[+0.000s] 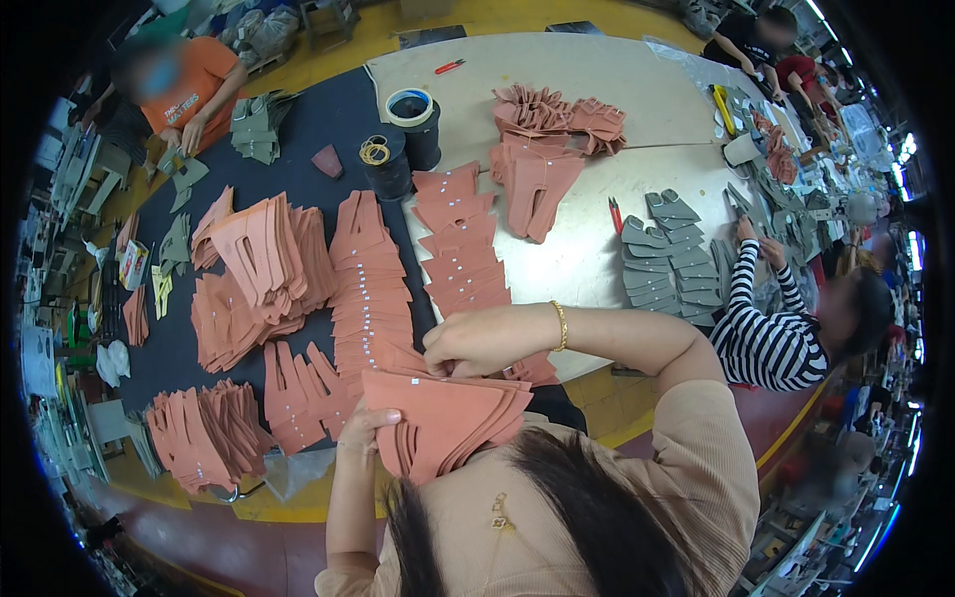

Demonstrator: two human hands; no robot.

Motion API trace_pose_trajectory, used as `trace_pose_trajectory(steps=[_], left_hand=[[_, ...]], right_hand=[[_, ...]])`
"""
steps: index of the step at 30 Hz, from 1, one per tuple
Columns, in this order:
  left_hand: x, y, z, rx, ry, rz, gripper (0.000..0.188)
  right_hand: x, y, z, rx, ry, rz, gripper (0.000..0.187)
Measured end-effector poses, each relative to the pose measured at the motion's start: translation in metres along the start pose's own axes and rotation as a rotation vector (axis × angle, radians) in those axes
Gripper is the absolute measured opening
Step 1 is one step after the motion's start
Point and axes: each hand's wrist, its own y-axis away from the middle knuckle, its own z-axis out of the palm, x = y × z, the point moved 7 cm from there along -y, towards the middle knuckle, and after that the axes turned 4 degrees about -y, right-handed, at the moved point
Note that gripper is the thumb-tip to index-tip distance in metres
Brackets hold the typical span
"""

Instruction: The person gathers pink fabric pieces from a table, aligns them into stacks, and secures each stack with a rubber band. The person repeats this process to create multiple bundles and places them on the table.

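My left hand (370, 426) grips a stack of salmon-coloured cut pieces (448, 413) at its left edge, thumb on top, close to my chest. The pieces are flat, fanned at the right, and the top one bears a small white label. Over the stack's far edge is my right hand (476, 340), wearing a gold bracelet, with its fingers bent and pressed together. Its fingertips are partly hidden, so what they pinch does not show. Just beyond the stack, a long overlapping row of labelled salmon pieces (370, 284) runs away from me; a second row (460, 234) lies to its right.
Further salmon piles (274, 254) cover the dark left tabletop (333, 104). Two black tubs (386, 169) stand mid-table, one with rubber bands on top. Grey-green pieces (671, 254) and red snips (615, 214) lie right. Co-workers sit at the far left, right and far right.
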Motion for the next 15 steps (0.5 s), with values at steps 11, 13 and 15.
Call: trace_pose_trajectory(steps=[11, 13, 15], left_hand=[[0.002, -0.003, 0.045, -0.104, -0.076, -0.229, 0.068], [0.007, -0.001, 0.049, -0.144, -0.067, -0.214, 0.07], [0.009, 0.002, 0.052, -0.173, -0.066, -0.207, 0.072]], right_hand=[[0.003, 0.012, 0.007, -0.164, 0.141, 0.043, 0.013], [0.001, 0.011, -0.003, -0.103, 0.057, 0.053, 0.013], [-0.003, 0.01, -0.013, 0.024, -0.047, -0.009, 0.014]])
